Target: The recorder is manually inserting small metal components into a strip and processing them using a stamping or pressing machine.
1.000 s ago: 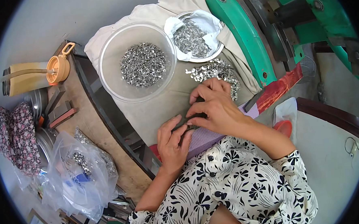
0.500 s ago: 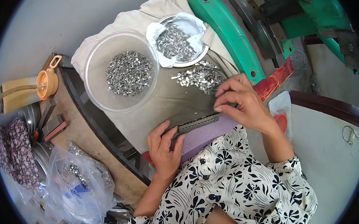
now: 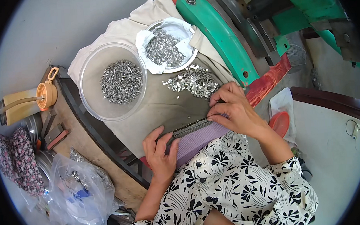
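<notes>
A dark slotted metal bar [image 3: 192, 127] lies along the near edge, on a purple woven cloth [image 3: 200, 140]. My left hand [image 3: 161, 153] is closed around its left end, thumb on the near side and fingers on the far side. My right hand [image 3: 233, 111] is at the bar's right end, thumb and forefinger pinched together; anything between them is too small to make out. Just beyond that hand is a loose heap of small shiny metal pieces [image 3: 194, 82]. A few single pieces lie apart from it on the grey-brown cloth [image 3: 160, 115].
Behind the heap are a clear plastic tub [image 3: 90, 101] of small metal pieces and a lined metal bowl [image 3: 191, 57] of thin metal pins. A green machine [image 3: 217, 39] borders the right side. Plastic bags [image 3: 85, 199] and an orange-lidded bottle [image 3: 47, 96] are at left.
My right fingertips have come down from just above the bar onto its right end. The left hand keeps its hold. The whole view has shifted slightly.
</notes>
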Action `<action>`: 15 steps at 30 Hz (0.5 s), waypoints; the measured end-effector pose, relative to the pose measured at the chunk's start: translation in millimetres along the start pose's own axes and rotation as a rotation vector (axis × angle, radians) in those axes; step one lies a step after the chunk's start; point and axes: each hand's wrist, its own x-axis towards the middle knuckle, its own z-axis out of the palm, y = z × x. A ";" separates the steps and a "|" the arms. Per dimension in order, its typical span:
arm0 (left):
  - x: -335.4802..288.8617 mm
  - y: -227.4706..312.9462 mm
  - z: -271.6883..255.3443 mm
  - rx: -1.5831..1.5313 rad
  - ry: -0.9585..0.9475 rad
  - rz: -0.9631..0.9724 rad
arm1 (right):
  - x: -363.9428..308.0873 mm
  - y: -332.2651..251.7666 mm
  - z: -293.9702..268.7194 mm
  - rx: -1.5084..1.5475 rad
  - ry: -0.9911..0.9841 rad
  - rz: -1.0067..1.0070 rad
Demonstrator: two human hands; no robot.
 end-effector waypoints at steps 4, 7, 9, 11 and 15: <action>-0.2 0.0 0.1 0.011 -0.013 0.014 | -7.5 5.1 8.1 -0.006 0.066 -0.027; -0.9 -0.9 0.1 0.021 -0.019 0.033 | -13.1 4.5 7.0 -0.055 0.179 -0.087; -2.6 -1.2 0.8 0.026 -0.012 0.033 | -26.2 4.1 -0.9 -0.012 0.263 -0.073; -3.3 -1.5 1.5 0.026 -0.012 0.055 | -48.9 15.9 -6.2 0.010 0.376 0.003; -2.2 0.2 2.2 0.055 -0.013 0.074 | -68.2 45.2 -17.4 -0.055 0.415 0.232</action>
